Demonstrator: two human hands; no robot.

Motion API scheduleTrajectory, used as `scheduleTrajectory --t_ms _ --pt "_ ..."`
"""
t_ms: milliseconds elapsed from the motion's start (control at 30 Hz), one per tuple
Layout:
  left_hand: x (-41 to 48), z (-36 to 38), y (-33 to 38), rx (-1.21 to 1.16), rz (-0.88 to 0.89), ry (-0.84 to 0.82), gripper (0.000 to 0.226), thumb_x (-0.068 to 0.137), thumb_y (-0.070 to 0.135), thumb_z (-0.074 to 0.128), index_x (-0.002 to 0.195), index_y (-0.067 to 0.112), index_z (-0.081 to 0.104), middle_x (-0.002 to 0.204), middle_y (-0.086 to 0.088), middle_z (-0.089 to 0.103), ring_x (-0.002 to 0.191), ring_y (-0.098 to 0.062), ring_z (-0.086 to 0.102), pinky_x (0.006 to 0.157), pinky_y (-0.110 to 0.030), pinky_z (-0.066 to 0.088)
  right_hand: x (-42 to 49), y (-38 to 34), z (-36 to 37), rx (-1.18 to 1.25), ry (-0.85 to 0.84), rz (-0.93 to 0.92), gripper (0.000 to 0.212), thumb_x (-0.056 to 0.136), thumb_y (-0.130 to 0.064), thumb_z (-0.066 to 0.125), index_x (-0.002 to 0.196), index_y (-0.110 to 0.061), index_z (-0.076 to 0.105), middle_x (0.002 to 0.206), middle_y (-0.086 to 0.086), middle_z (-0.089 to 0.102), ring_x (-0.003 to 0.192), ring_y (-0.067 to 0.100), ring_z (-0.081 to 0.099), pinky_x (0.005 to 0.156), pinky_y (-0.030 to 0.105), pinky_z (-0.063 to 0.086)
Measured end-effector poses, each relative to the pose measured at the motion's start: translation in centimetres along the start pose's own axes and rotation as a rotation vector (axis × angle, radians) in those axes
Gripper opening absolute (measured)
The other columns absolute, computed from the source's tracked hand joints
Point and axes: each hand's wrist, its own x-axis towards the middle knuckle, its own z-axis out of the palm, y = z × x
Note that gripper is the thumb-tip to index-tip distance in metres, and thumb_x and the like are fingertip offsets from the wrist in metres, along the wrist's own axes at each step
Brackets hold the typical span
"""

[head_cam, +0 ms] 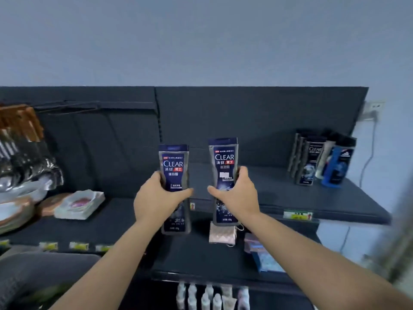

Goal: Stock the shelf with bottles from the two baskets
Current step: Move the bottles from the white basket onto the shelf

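Upper shelf (290, 193) open at ctr, bottle cluster (321, 162) blocks far rt

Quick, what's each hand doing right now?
Left hand: grips the left CLEAR bottle, upright.
Right hand: grips the right CLEAR bottle, upright.

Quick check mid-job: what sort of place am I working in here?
Probably a small shop, or a mock-up of one: dark display shelves with price tags on their front edges, a row of bottles at the right, packaged goods at the left.
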Motion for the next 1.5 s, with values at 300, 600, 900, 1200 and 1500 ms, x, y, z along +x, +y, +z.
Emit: scheduleTrajectory --t_ms 300,600,900,1200,1500 --pt "0.7 14.0 9.6 -0.029 0.071 -0.14 0.052 0.059 0.057 0.081 0.095 0.029 0.055 0.084 0.02 0.061 0.073 0.005 0.055 0.059 -0.023 0.042 5.9 8.7 -12.3 -0.058 0.144 0.047 0.058 0.067 -0.036 0.085 0.103 -0.023 0.041 0.094 -0.015 0.061 0.083 0.011 0.06 0.074 0.029 0.048" --pt "1.6 23.4 14.0 -0.071 0.042 -0.165 0.051 0.057 0.055 0.084 0.09 0.027 0.057 0.082 0.018 0.063 0.074 0.002 0.058 0.062 -0.027 0.047 10.0 16.1 -18.6 -0.017 0.189 0.083 0.067 0.066 -0.03 0.087 0.115 -0.024 0.042 0.104 -0.012 0.063 0.094 0.01 0.061 0.084 0.027 0.049" --pt "7.1 27.9 14.6 -0.037 0.061 -0.174 0.054 0.056 0.057 0.083 0.09 0.026 0.055 0.083 0.017 0.062 0.074 0.002 0.057 0.058 -0.023 0.044 13.7 18.4 -17.7 0.039 0.181 0.138 0.063 0.068 -0.024 0.087 0.114 -0.021 0.044 0.099 -0.014 0.062 0.088 0.004 0.059 0.068 0.016 0.043" --pt "16.9 35.8 15.2 -0.003 0.079 -0.313 0.063 0.054 0.058 0.084 0.097 0.022 0.055 0.09 0.011 0.065 0.081 -0.012 0.064 0.069 -0.033 0.055 17.9 19.5 -12.6 0.044 0.182 0.221 0.059 0.065 -0.024 0.088 0.107 -0.03 0.046 0.096 -0.017 0.065 0.088 -0.003 0.061 0.071 0.014 0.047" --pt "22.4 42.7 15.0 -0.068 0.206 -0.404 0.07 0.055 0.063 0.083 0.095 0.015 0.052 0.093 0.002 0.063 0.084 -0.018 0.063 0.066 -0.032 0.048 21.4 21.3 -10.5 0.02 0.312 0.284 0.056 0.067 -0.024 0.087 0.103 -0.033 0.045 0.096 -0.018 0.063 0.086 -0.014 0.056 0.064 0.008 0.046"
